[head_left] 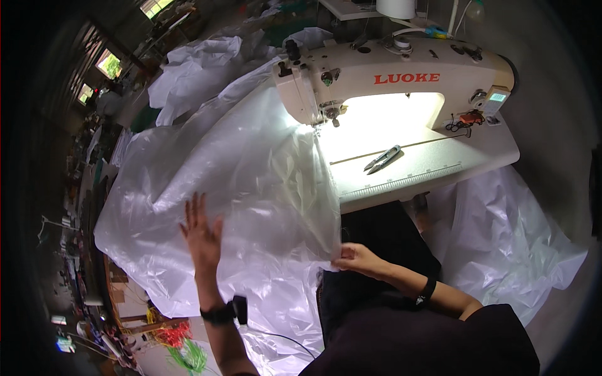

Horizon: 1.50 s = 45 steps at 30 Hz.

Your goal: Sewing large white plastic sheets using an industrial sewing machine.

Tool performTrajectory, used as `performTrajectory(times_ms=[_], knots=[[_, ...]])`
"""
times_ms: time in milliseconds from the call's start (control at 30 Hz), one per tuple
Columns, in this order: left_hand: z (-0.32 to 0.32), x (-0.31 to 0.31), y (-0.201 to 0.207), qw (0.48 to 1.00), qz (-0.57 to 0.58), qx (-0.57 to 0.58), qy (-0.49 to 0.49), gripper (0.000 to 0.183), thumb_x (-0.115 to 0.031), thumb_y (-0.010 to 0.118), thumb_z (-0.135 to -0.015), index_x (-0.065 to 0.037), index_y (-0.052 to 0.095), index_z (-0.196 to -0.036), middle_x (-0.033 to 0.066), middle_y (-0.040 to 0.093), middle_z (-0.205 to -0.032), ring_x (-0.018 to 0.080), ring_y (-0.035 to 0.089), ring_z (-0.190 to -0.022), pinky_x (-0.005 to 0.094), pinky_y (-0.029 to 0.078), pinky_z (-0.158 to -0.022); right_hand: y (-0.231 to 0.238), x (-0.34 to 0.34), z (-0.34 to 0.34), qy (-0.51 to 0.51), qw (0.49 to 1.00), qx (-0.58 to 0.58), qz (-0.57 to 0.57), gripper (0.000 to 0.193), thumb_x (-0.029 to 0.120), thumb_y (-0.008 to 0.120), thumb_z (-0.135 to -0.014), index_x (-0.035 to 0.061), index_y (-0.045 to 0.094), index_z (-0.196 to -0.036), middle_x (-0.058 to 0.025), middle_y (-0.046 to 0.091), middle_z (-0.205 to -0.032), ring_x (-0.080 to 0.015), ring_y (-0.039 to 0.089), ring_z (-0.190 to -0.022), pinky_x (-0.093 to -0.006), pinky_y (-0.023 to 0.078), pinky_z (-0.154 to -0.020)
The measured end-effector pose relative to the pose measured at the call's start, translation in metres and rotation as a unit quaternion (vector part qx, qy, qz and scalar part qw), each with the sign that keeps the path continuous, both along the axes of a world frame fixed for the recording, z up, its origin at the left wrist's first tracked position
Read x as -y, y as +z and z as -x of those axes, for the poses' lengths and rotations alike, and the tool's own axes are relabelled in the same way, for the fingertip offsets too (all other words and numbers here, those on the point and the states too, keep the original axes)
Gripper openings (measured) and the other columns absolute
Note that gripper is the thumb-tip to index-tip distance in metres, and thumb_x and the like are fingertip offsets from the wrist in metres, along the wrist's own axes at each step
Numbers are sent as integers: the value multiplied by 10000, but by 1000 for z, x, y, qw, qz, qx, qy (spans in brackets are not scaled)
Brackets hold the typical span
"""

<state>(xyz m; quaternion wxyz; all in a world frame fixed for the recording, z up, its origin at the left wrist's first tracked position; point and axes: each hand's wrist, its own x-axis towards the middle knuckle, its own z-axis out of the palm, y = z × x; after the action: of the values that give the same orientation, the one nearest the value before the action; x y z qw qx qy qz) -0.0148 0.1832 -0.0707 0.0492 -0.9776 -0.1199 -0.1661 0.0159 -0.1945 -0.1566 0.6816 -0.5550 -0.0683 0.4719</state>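
A large sheet of translucent white plastic (251, 169) drapes over the left of the table and down toward my lap. Its right edge runs up to the needle area of a white sewing machine (401, 75), whose lamp lights the bed. My left hand (202, 235) lies on the sheet with fingers spread. Lower down, my right hand (357, 258) pinches the sheet's right edge, just below the machine bed's front. Thread snips (382, 159) rest on the bed, right of the needle.
More white plastic sheeting (501, 238) hangs at the right, and another crumpled heap (200, 69) lies behind the machine. Red strands (174, 334) and green strands (188, 357) are at lower left. A dark cable (282, 336) crosses near my left wrist.
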Motion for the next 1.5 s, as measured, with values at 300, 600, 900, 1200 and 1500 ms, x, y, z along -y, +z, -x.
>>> performTrajectory(times_ms=[300,600,900,1200,1500], knots=[[-16,-80,-59,994,63,-39,78,538,-367,534,-957,-142,416,-1432,98,354,-1516,316,302,-1409,544,239,-1127,24,87,44,215,974,45,62,168,173,627,-942,10,585,-939,-44,661,-875,-101,633,-861,-260,501,-770],[47,134,-13,894,365,182,-186,219,-91,588,-882,-12,640,-1080,156,669,-1066,317,639,-1010,406,488,-907,25,49,-2,37,960,273,-43,706,360,678,-883,29,377,-1429,-145,452,-1413,-235,410,-1322,-350,318,-1094],[77,212,-19,912,275,-134,-273,495,-306,766,-746,-91,621,-1167,81,645,-1154,274,604,-1078,411,460,-895,3,86,32,93,993,-61,-24,392,200,676,-906,3,560,-1226,-62,639,-1088,-114,587,-982,-285,484,-862],[87,237,-36,866,286,-236,-336,380,-321,741,-769,-90,668,-1062,48,672,-932,230,625,-858,398,462,-811,34,42,2,-87,954,258,123,591,358,659,-900,43,447,-1353,-191,640,-1165,-268,624,-1093,-338,481,-905],[111,131,-25,977,139,144,74,427,-23,680,-807,-15,555,-1215,170,592,-1216,358,586,-1075,429,465,-921,34,69,0,-167,819,481,265,459,63,523,-931,49,427,-1380,-238,641,-791,-391,644,-702,-446,509,-613]])
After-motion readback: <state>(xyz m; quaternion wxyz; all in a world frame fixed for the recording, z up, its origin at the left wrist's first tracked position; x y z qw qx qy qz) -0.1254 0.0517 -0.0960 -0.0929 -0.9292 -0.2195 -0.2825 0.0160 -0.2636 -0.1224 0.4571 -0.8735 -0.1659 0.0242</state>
